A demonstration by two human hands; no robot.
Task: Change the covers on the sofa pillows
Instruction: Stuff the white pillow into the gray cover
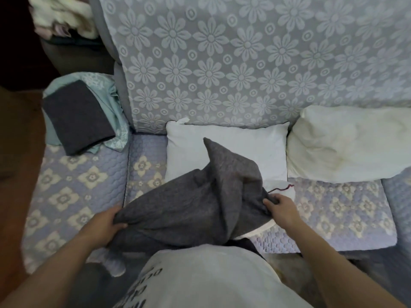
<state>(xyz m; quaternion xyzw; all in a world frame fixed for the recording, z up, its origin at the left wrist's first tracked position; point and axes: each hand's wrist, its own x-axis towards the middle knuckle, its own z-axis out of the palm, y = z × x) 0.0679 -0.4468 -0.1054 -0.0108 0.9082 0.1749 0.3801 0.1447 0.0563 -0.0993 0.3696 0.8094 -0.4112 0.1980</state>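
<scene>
Head view, looking down at a sofa seat (89,181) w/ a quilted lilac cover and cream flower pattern; the backrest (222,63) behind it wears a pale blue-grey daisy-print cover.

Left hand (106,223) grips the near-left edge of a dark grey pillow cover (189,210), fingers curled over the fabric, thumb pressed along it. Right hand (280,210) pinches the cover's right edge, fingers bunched into the cloth. The cover is stretched between the 2 hands and mostly pulled over a white pillow insert (282,190); only bits of that insert show, 1 by the right hand w/ a dark red thread on it and 1 below the right wrist. A loose corner of the grey cover stands up in a point over the middle.

Behind it, a bare white pillow (233,147) lies flat vs. the backrest, partly hidden by the grey cover. Just right of it, touching or nearly so, a 2nd bare pillow (347,143), cream-white and more crumpled, leans on the backrest.

At the seat's far left, well apart from the hands, a folded dark grey cover (77,118) sits on top of a rumpled pale teal floral cloth (113,107). Top left, a heap of pale fabric (62,14), blurred. The person's white printed shirt (200,281) fills the bottom centre.
</scene>
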